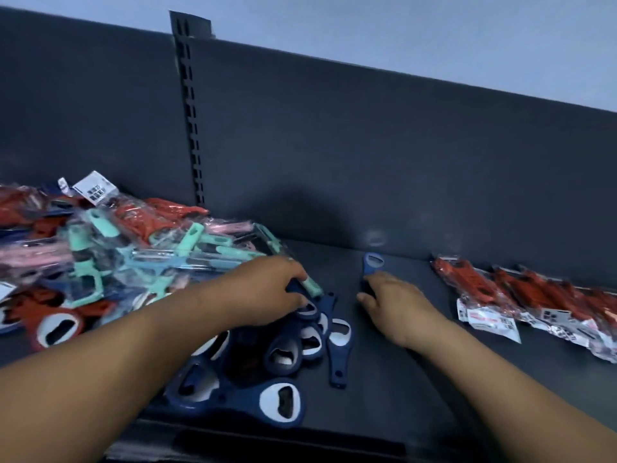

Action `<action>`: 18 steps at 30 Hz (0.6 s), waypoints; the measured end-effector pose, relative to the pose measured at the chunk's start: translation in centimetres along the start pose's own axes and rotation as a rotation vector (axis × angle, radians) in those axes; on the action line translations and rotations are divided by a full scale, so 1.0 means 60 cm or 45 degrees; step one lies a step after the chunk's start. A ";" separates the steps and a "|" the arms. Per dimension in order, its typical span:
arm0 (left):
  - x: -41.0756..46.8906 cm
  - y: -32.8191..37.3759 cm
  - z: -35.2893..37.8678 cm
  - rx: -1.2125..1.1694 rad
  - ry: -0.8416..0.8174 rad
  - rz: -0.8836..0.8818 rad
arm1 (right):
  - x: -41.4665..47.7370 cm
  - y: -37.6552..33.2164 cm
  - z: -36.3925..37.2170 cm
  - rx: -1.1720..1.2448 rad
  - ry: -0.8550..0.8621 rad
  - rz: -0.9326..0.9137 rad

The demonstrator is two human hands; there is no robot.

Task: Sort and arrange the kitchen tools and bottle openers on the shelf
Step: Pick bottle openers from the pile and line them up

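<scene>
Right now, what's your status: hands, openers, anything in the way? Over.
Left hand grips blue opener at the pile's edge. Right hand pinches lone opener by its handle. Mixed pile crowds left; red packs lie right.

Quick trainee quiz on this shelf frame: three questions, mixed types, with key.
1. True or false: the right hand holds a red opener.
2. What lies at the far right of the shelf? A) red packs B) pink peelers C) green spoons
3. Fill in: the loose openers that the left hand grips into are ___ in colour.
Key: 1 false, its opener is blue; 2 A; 3 blue.
</scene>
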State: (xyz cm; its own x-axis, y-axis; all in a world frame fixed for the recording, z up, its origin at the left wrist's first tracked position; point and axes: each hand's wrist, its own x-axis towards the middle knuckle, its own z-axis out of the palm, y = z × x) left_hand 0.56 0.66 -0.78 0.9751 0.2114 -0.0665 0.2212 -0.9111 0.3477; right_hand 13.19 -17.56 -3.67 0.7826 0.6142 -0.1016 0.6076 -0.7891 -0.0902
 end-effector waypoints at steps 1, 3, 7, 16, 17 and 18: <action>-0.005 -0.004 -0.001 -0.006 -0.024 0.027 | -0.007 -0.005 -0.002 0.028 0.020 0.027; -0.011 -0.018 -0.005 0.007 -0.051 0.091 | -0.030 -0.024 -0.006 0.122 0.098 0.089; -0.015 -0.032 -0.001 0.020 -0.072 0.246 | -0.100 -0.080 0.000 0.348 0.091 0.179; 0.033 0.004 0.012 0.201 -0.205 0.569 | -0.149 -0.101 0.014 0.479 0.079 0.338; 0.039 0.008 0.011 0.210 -0.256 0.578 | -0.153 -0.095 0.014 0.487 0.067 0.318; 0.044 0.012 0.012 0.227 -0.295 0.585 | -0.157 -0.090 0.013 0.500 0.042 0.291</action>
State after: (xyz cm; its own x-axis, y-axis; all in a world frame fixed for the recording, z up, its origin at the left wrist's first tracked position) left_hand 3.32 0.32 -1.40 0.9448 -0.2881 -0.1561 -0.2495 -0.9413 0.2272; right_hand 2.41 -19.09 -3.02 0.8984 0.4189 -0.1316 0.3261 -0.8372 -0.4390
